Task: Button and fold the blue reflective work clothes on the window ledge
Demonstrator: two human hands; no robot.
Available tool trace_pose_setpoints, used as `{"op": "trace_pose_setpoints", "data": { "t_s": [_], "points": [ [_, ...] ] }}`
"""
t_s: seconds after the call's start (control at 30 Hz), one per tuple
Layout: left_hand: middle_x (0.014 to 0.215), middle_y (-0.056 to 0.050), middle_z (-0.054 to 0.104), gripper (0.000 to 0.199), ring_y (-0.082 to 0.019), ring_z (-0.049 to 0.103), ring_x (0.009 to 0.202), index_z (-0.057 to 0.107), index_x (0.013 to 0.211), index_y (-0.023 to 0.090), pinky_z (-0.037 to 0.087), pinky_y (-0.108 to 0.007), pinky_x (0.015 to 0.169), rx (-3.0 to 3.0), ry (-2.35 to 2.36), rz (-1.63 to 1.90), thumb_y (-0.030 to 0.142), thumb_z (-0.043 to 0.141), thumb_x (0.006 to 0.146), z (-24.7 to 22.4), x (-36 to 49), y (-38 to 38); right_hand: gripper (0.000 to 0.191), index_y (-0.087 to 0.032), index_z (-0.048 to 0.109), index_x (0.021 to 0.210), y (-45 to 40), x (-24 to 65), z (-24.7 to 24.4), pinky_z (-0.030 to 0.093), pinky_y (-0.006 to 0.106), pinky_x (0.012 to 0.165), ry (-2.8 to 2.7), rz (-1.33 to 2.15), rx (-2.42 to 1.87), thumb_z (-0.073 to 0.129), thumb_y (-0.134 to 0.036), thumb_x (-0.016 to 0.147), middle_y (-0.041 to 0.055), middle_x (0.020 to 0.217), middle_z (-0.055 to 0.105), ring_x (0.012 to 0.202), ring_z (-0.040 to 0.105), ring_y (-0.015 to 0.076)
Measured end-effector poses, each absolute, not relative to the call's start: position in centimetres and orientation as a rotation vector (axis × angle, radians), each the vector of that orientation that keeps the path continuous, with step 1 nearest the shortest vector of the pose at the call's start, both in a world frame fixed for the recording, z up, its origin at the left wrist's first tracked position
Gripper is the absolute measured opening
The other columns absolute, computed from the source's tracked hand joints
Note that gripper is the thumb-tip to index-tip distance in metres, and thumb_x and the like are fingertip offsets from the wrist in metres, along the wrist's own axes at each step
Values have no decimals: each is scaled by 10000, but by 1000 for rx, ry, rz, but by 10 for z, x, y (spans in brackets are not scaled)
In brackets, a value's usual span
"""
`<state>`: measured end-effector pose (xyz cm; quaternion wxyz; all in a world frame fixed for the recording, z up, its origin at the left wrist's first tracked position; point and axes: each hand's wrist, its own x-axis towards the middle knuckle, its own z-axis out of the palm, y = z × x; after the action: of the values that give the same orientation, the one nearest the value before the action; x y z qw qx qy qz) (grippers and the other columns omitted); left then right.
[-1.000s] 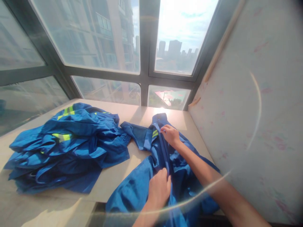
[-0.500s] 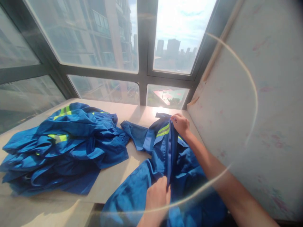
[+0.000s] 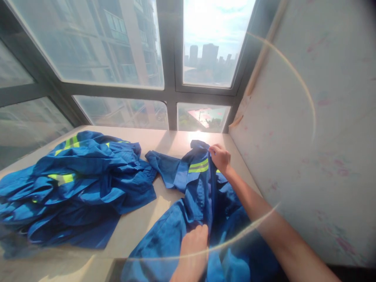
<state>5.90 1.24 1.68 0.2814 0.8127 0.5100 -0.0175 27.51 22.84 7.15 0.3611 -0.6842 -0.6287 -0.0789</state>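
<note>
A blue work jacket [image 3: 195, 188] with a yellow-and-grey reflective band [image 3: 199, 166] lies in front of me, collar toward the window. Its lower part hangs over the near edge of the ledge. My right hand [image 3: 220, 157] is closed in a pinch on the top of the jacket's front opening, by the collar. Lower down the same front edge, my left hand [image 3: 194, 244] is closed on the fabric, its fingertips partly hidden. Between both hands the zip edge [image 3: 209, 192] runs nearly straight. One sleeve [image 3: 164, 166] stretches out to the left.
A crumpled heap of blue clothing [image 3: 94, 184] with reflective strips covers the left of the pale ledge [image 3: 164, 207]. Framed windows [image 3: 172, 70] rise behind the ledge. A flower-patterned wall [image 3: 293, 129] bounds the right side, close to my right arm.
The view has shifted slightly, so most things sit farther left. Both hands keep their hold on the jacket's front edge. The collar and reflective band have changed shape a little.
</note>
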Motion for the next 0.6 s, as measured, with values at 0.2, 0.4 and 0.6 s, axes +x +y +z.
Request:
{"op": "trace_pose_setpoints", "data": {
  "t_s": [0.2, 0.4, 0.6],
  "points": [
    [1156, -159, 670, 359, -314, 652, 1040, 649, 1157, 159, 487, -397, 879, 2222, 1337, -177, 138, 412, 889, 2, 61, 7, 183, -261, 738, 924, 235, 273, 63, 467, 234, 732, -1676, -86, -1667, 556, -267, 943, 3, 1033, 724, 888, 667, 150],
    [1095, -96, 709, 271, -281, 660, 1022, 656, 1086, 219, 472, -349, 843, 2116, 1286, -53, 382, 558, 894, 14, 52, 18, 243, -269, 751, 1019, 224, 276, 31, 522, 282, 844, -1749, 1, -1589, 515, -248, 966, 28, 1108, 728, 971, 681, 175],
    [853, -12, 733, 213, -186, 661, 788, 662, 992, 257, 386, -276, 663, 2009, 1185, 91, 394, 513, 927, 48, 50, 59, 255, -268, 746, 1048, 228, 285, 19, 512, 261, 854, -1884, 102, -1594, 515, -200, 963, 24, 1094, 734, 972, 682, 171]
  ]
}}
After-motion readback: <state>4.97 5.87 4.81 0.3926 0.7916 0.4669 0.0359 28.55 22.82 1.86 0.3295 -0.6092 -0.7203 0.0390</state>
